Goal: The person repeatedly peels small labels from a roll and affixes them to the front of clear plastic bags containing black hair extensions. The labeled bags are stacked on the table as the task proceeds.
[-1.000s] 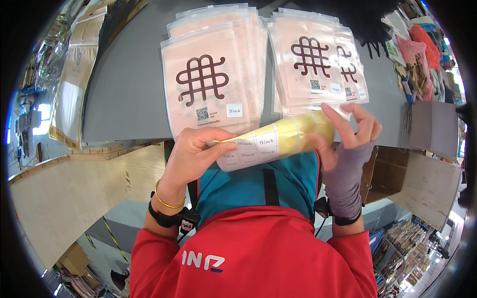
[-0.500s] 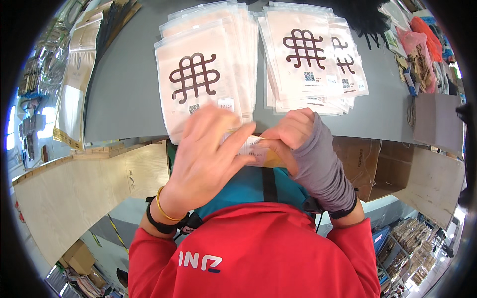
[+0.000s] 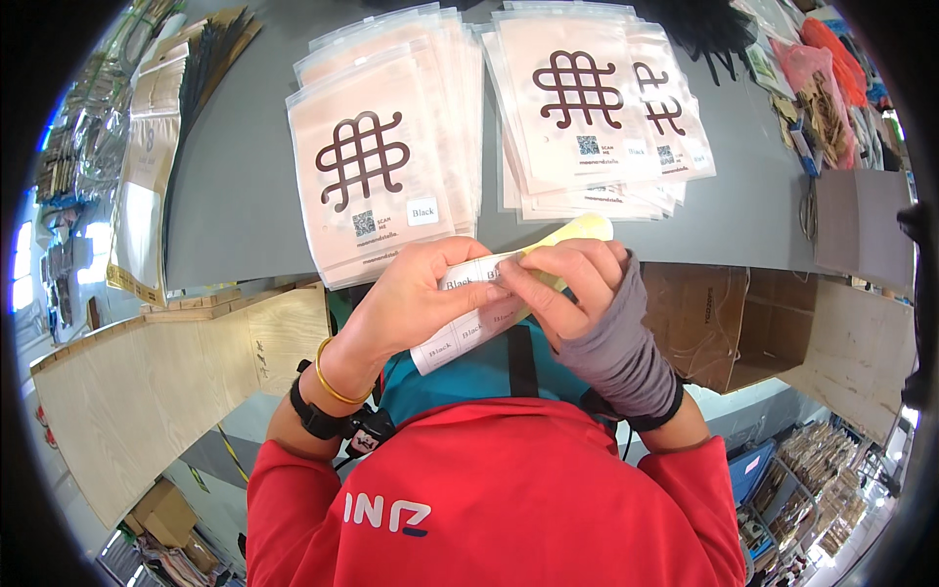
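Between my two hands, just off the table's front edge, is a sheet of white printed stickers (image 3: 460,338) with a yellow backing strip showing at its upper right. My left hand (image 3: 416,298) pinches the sheet between thumb and fingers. Opposite it, my right hand (image 3: 572,289), in a grey sleeve, pinches the sheet's upper part with thumb and forefinger. Beyond my left hand lies a stack of pinkish zip bags (image 3: 362,176) with a dark looped emblem; the top bag carries a small white sticker (image 3: 423,211). A second stack of such bags (image 3: 577,108) lies to its right.
The grey table (image 3: 240,176) holds the stacks. Long clear-and-gold packages (image 3: 142,205) lie at its left edge, dark stringy material (image 3: 690,34) at the far right. An open cardboard box (image 3: 704,323) stands under the right front edge. Wooden panels (image 3: 147,401) flank me.
My left hand, blurred before, has come down onto the sticker sheet and grips it. The sheet is now tilted and shows more of its stickers and yellow backing.
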A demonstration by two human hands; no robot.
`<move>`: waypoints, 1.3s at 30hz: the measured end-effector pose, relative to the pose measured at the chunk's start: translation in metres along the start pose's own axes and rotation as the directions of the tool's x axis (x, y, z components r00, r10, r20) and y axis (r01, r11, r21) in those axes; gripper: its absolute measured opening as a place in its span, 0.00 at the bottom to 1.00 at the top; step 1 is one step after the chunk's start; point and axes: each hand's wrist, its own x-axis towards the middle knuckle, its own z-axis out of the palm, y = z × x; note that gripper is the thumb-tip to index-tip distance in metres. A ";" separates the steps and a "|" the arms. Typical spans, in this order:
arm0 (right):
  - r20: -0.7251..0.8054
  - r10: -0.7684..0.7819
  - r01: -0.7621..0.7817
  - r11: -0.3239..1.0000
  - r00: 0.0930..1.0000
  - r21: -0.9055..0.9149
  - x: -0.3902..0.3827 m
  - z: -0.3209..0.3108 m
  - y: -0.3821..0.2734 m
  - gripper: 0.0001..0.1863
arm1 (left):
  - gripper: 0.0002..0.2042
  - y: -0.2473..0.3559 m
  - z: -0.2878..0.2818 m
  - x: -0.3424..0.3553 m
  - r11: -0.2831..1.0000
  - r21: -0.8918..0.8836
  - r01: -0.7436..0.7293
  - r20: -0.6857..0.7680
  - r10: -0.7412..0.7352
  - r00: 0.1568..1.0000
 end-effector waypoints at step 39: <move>-0.010 0.110 -0.105 0.971 0.994 0.217 0.002 0.025 0.008 0.17 | 0.11 -0.004 0.002 -0.004 0.938 0.335 -0.085 -0.070 0.115 0.991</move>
